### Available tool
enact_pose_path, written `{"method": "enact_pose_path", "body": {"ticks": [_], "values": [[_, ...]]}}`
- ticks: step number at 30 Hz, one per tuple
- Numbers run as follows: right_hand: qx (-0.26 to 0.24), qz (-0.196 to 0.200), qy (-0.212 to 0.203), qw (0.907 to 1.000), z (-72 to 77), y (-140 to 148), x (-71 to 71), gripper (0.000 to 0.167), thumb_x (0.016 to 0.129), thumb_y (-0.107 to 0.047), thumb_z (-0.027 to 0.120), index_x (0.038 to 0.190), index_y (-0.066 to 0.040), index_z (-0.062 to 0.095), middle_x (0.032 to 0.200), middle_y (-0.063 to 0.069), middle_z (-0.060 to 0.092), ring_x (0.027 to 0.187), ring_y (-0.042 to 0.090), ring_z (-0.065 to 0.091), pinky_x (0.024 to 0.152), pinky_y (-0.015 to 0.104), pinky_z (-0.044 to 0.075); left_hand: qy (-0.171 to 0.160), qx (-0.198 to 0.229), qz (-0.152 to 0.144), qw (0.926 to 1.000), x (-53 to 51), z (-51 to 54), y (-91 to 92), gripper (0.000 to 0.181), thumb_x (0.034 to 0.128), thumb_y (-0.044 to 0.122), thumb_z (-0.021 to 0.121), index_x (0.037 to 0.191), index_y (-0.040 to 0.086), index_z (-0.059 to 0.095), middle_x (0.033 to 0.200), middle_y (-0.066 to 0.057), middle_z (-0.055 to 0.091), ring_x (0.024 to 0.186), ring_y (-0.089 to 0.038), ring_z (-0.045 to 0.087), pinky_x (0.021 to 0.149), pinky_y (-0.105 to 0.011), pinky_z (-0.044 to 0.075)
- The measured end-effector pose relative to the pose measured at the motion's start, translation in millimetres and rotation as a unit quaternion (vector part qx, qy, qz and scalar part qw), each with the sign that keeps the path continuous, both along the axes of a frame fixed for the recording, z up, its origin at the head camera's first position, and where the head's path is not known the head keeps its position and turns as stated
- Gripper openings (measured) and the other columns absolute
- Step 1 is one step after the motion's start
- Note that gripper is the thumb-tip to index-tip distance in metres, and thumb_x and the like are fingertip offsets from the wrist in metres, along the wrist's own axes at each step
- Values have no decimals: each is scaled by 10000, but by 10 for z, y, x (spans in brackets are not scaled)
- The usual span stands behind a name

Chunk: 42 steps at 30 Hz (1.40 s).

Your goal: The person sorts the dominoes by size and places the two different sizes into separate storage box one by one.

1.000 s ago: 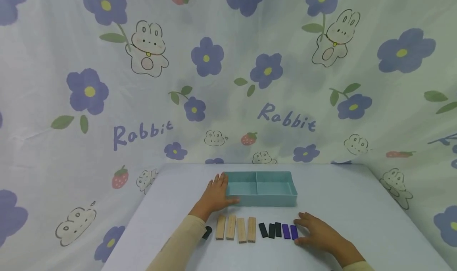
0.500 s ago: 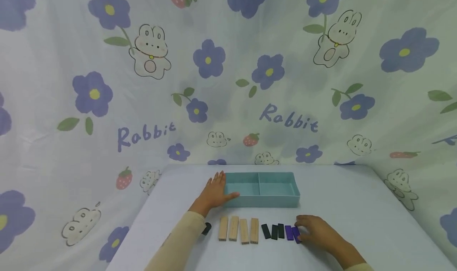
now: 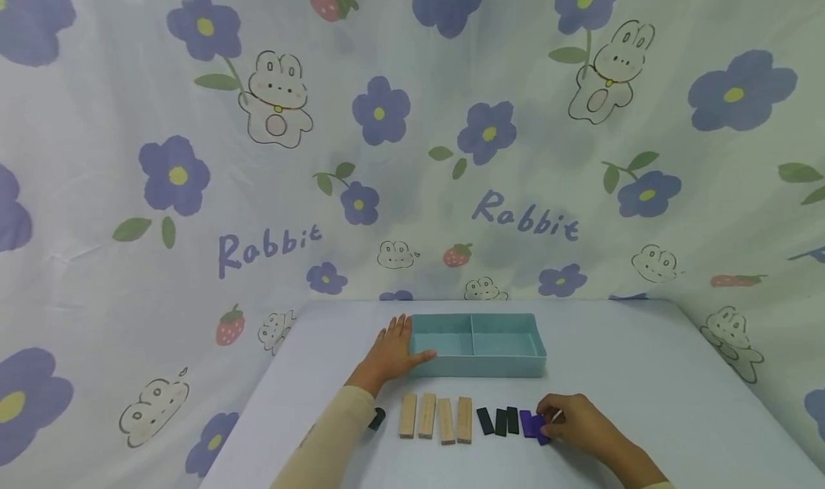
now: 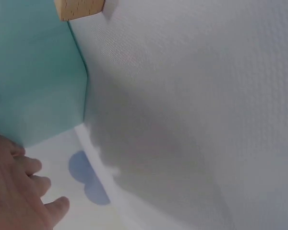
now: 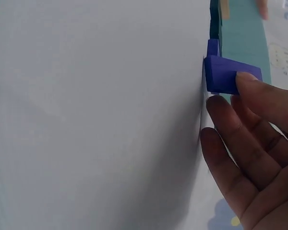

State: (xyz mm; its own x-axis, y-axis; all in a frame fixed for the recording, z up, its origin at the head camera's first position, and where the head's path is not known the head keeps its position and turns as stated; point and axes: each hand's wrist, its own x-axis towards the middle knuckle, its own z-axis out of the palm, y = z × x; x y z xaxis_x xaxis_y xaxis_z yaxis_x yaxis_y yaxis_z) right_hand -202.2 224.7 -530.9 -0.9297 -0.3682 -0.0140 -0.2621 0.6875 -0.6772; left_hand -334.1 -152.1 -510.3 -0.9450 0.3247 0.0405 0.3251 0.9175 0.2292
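Note:
My left hand (image 3: 389,353) rests at the left end of a teal two-compartment box (image 3: 490,366), its fingers along the side and its thumb over the front rim. In the left wrist view part of that hand (image 4: 19,191) shows beside the box's wall (image 4: 43,91). On the right, my right hand (image 3: 583,424) pinches a purple block (image 5: 225,75) between thumb and fingers, tilted up from the table. A second purple block (image 3: 526,423) lies just left of it. The fingers behind the held block are partly hidden.
Several plain wooden blocks (image 3: 427,416) lie in a row before the box, with black blocks (image 3: 500,422) to their right. A dark rounded piece (image 3: 378,419) sits by my left forearm. Behind the white table (image 3: 644,374) hangs a printed curtain (image 3: 412,174).
My right hand has closed its thumb and fingers on the end purple block and begun tilting it up. My left hand stays at the box. The head view has shifted slightly.

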Motion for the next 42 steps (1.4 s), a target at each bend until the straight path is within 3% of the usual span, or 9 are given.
{"method": "enact_pose_path", "body": {"ticks": [8,13,17,26,34,42], "values": [[-389,133,421,9983,96,30,-96,207,826,-118,767,1018,-143,694,901,-98,655,774,54,620,653,245,530,170,-109,-177,9996,-25,21,0,1130,826,819,396,1529,-39,178,1592,-201,138,1457,-358,122,1145,-531,151],[-654,-221,359,9970,251,-9,-218,218,849,-123,749,1059,-112,690,917,-67,645,825,120,638,652,239,537,77,-241,-230,9994,-34,9,0,1130,825,830,365,1537,-24,159,1598,-173,135,1463,-327,113,1150,-520,137],[-878,-521,427,9939,383,-64,-348,212,857,-97,737,1064,-96,692,919,-37,658,839,149,649,645,257,548,145,-143,-253,9995,-40,-11,1,1120,829,822,376,1536,-22,170,1595,-170,159,1462,-321,131,1149,-519,145],[-1737,-492,367,9829,541,-223,-764,251,880,-55,713,1116,11,663,939,56,670,803,195,674,669,325,576,106,-104,-197,9997,-20,-28,8,1105,843,810,377,1539,-19,154,1592,-176,162,1462,-319,122,1147,-522,152],[-2161,-593,-75,9745,516,-361,-1163,287,898,-10,679,1172,56,625,977,118,653,843,248,678,703,360,581,-37,-100,-234,9997,17,48,18,1056,879,742,437,1531,-41,160,1588,-194,158,1460,-335,120,1149,-520,144],[-1874,-783,-327,9786,389,-515,-1397,244,888,12,680,1127,51,644,956,118,649,827,233,669,671,356,582,-80,-22,-179,9998,-1,0,9,1051,878,738,449,1538,-23,149,1597,-171,138,1464,-320,107,1153,-510,133]]}}
